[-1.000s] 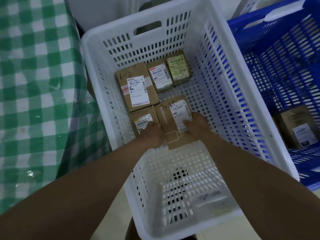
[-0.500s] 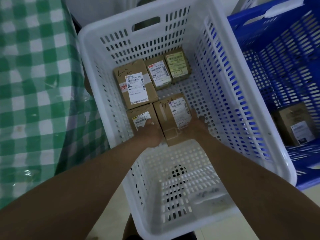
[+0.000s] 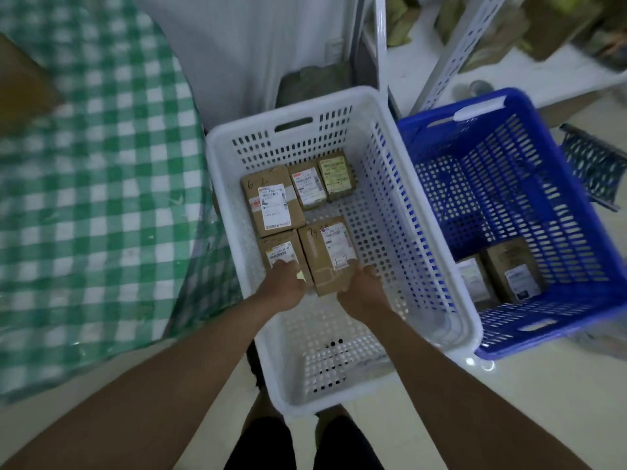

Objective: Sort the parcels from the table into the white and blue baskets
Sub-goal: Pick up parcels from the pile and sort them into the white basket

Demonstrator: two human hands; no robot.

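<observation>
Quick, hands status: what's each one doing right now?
Left hand: rests on the small parcel; grip cannot be told.
Right hand: at the 7936 parcel; grip cannot be told.

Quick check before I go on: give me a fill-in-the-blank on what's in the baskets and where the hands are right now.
1. The white basket holds ____ parcels.
2. Both hands are at the parcel marked 7936; the left hand also touches the ____ parcel beside it.
3. The right hand is inside the ____ basket.
4. The blue basket holds ____ parcels.

Missing words: five; small; white; two
</observation>
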